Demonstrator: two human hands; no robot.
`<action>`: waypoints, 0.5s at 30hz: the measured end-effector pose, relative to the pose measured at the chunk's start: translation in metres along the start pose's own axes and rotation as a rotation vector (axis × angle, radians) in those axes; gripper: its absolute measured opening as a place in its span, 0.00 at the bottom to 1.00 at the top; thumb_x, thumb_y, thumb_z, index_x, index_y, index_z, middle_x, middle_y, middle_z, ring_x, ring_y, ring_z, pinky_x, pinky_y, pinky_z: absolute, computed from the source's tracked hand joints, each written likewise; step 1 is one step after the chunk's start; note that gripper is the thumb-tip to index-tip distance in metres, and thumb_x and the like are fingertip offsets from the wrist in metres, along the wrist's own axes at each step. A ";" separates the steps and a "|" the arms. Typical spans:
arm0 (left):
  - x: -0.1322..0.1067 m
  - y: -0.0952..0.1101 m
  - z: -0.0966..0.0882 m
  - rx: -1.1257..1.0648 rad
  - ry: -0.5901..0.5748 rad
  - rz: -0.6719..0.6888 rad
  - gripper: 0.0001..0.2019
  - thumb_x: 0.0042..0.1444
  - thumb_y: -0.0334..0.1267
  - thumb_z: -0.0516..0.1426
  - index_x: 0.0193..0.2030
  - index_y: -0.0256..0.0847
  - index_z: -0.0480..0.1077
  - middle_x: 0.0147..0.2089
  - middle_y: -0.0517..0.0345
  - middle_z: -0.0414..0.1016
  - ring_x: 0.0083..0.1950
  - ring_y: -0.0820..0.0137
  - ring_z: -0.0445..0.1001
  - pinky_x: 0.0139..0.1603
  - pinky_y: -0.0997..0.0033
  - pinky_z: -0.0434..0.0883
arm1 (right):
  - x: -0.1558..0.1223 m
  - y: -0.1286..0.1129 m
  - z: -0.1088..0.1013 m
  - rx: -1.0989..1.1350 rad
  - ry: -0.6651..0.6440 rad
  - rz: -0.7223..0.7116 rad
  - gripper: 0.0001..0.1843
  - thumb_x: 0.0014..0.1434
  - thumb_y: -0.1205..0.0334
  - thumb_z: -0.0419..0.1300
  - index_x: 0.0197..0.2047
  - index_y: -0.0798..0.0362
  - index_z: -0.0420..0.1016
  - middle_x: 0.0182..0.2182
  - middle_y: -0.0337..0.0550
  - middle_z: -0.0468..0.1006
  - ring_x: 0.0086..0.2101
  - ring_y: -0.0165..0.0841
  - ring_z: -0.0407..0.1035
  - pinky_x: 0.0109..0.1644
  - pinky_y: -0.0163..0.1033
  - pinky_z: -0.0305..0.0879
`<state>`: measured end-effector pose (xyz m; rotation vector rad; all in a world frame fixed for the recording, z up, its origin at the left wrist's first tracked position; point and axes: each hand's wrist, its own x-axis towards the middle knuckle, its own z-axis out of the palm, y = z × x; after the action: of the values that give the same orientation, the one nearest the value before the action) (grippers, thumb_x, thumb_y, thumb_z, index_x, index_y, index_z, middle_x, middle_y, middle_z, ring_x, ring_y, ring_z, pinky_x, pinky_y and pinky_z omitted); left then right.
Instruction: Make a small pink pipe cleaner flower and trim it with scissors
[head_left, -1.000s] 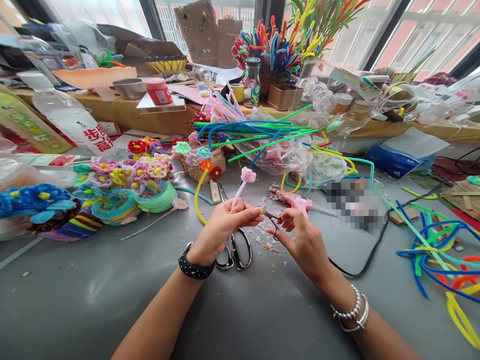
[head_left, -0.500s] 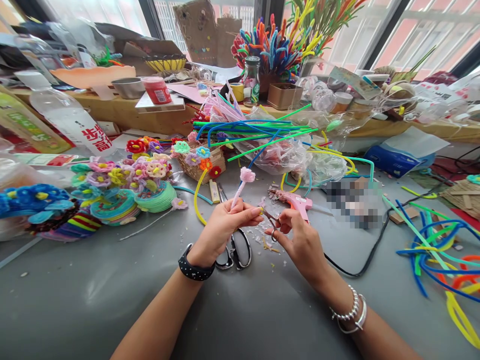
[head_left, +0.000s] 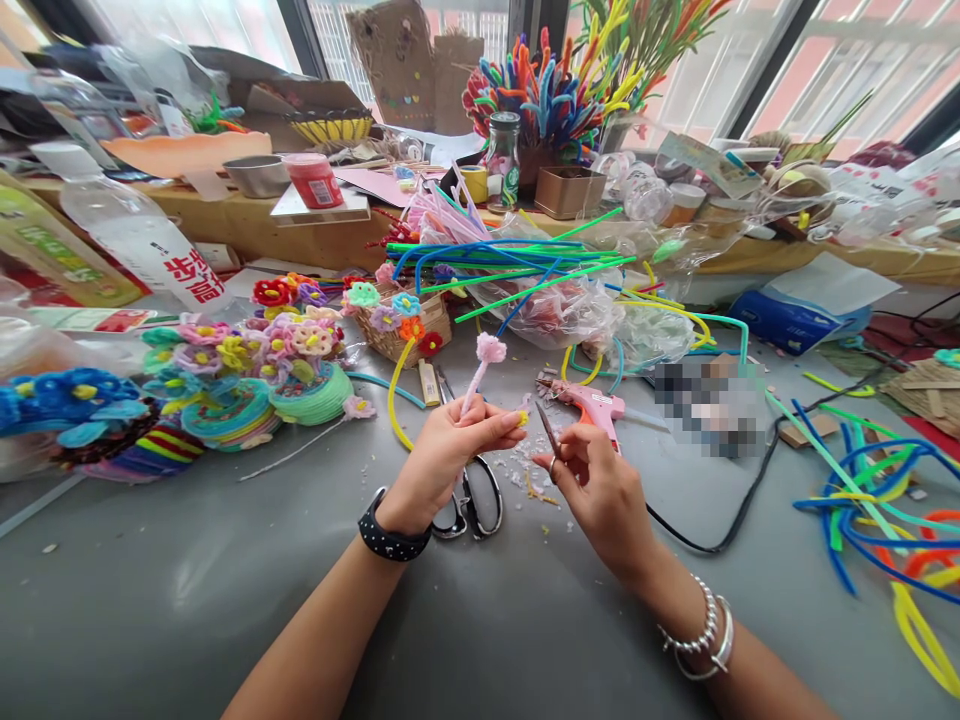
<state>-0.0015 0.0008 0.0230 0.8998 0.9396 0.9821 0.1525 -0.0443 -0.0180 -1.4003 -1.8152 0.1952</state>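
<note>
My left hand [head_left: 442, 450] is closed around a pink pipe-cleaner stem [head_left: 478, 378] with a fluffy pink tip [head_left: 493, 348] pointing up and away; a small yellow bit [head_left: 522, 418] shows at my fingertips. My right hand [head_left: 600, 490] grips small scissors [head_left: 549, 432], blades pointing up, a little right of the yellow bit. Large black-handled scissors [head_left: 472, 500] lie on the grey table under my left hand. A pink glue gun [head_left: 592, 402] lies just beyond my right hand.
Pipe-cleaner flowers [head_left: 247, 370] and a small basket [head_left: 397, 325] sit at left. A bag of long pipe cleaners [head_left: 525, 275] lies behind. Loose blue, green and yellow stems [head_left: 877, 500] spread at right. A black cable [head_left: 735, 510] runs across the table [head_left: 187, 590].
The small scissors have pulled back from the yellow tip and tilted upright. My left hand and the pink stem have stayed nearly still.
</note>
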 end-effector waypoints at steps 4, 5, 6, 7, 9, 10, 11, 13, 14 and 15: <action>0.001 0.000 -0.004 0.015 -0.007 0.040 0.21 0.39 0.33 0.61 0.18 0.39 0.47 0.25 0.64 0.70 0.31 0.76 0.73 0.34 0.79 0.68 | 0.004 0.002 -0.005 -0.043 -0.038 0.119 0.14 0.51 0.58 0.58 0.37 0.51 0.57 0.21 0.34 0.69 0.22 0.29 0.66 0.27 0.32 0.60; 0.002 0.000 -0.005 0.023 -0.007 0.048 0.21 0.39 0.33 0.61 0.18 0.39 0.48 0.26 0.64 0.70 0.33 0.76 0.74 0.35 0.79 0.68 | 0.005 0.002 -0.007 -0.034 -0.063 0.143 0.14 0.51 0.58 0.58 0.37 0.51 0.57 0.20 0.33 0.70 0.22 0.29 0.67 0.27 0.32 0.59; 0.002 0.000 -0.006 0.029 -0.006 0.055 0.20 0.39 0.33 0.61 0.18 0.39 0.48 0.27 0.63 0.70 0.34 0.75 0.74 0.35 0.79 0.68 | 0.007 0.003 -0.008 -0.022 -0.088 0.163 0.14 0.50 0.58 0.58 0.37 0.52 0.57 0.20 0.33 0.70 0.21 0.29 0.67 0.26 0.32 0.59; 0.002 0.001 -0.007 0.029 -0.005 0.060 0.20 0.39 0.33 0.61 0.18 0.39 0.49 0.28 0.63 0.70 0.36 0.74 0.74 0.35 0.78 0.68 | 0.008 0.004 -0.009 -0.010 -0.111 0.181 0.14 0.50 0.58 0.58 0.37 0.52 0.57 0.20 0.34 0.70 0.21 0.29 0.67 0.26 0.32 0.59; 0.003 0.002 -0.008 0.018 -0.004 0.075 0.19 0.38 0.32 0.61 0.18 0.39 0.49 0.29 0.63 0.69 0.37 0.73 0.73 0.36 0.77 0.68 | 0.010 0.005 -0.010 0.008 -0.160 0.218 0.13 0.50 0.61 0.58 0.37 0.52 0.58 0.20 0.35 0.72 0.21 0.29 0.67 0.25 0.32 0.60; 0.003 0.002 -0.009 0.012 -0.002 0.084 0.19 0.38 0.32 0.61 0.18 0.39 0.49 0.29 0.63 0.69 0.37 0.73 0.73 0.37 0.77 0.68 | 0.010 0.006 -0.010 0.013 -0.185 0.235 0.13 0.49 0.62 0.58 0.36 0.52 0.59 0.20 0.35 0.72 0.21 0.30 0.68 0.26 0.33 0.61; 0.003 0.002 -0.010 0.012 0.001 0.093 0.19 0.38 0.31 0.62 0.18 0.38 0.49 0.30 0.63 0.69 0.37 0.74 0.73 0.37 0.77 0.68 | 0.010 0.007 -0.009 0.017 -0.215 0.249 0.12 0.49 0.64 0.58 0.36 0.52 0.59 0.21 0.35 0.73 0.21 0.30 0.68 0.26 0.33 0.61; 0.004 0.002 -0.011 0.025 0.017 0.108 0.20 0.38 0.31 0.61 0.18 0.38 0.49 0.32 0.62 0.69 0.34 0.76 0.72 0.35 0.79 0.67 | 0.010 0.009 -0.008 0.032 -0.291 0.271 0.11 0.48 0.67 0.58 0.35 0.52 0.59 0.21 0.35 0.73 0.21 0.30 0.69 0.27 0.34 0.62; 0.004 0.002 -0.011 0.036 0.025 0.109 0.20 0.38 0.31 0.61 0.17 0.38 0.49 0.33 0.62 0.69 0.33 0.77 0.71 0.34 0.79 0.67 | 0.010 0.009 -0.007 0.041 -0.332 0.279 0.11 0.47 0.69 0.57 0.34 0.52 0.59 0.21 0.35 0.73 0.21 0.30 0.69 0.27 0.34 0.63; 0.004 0.001 -0.011 0.047 0.032 0.109 0.20 0.38 0.31 0.61 0.17 0.38 0.48 0.35 0.61 0.68 0.32 0.78 0.71 0.33 0.80 0.67 | 0.010 0.009 -0.006 0.049 -0.373 0.288 0.10 0.47 0.70 0.56 0.34 0.52 0.59 0.20 0.35 0.74 0.20 0.30 0.69 0.28 0.34 0.63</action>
<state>-0.0114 0.0072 0.0195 0.9855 0.9521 1.0732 0.1630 -0.0346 -0.0137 -1.6706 -1.8747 0.6855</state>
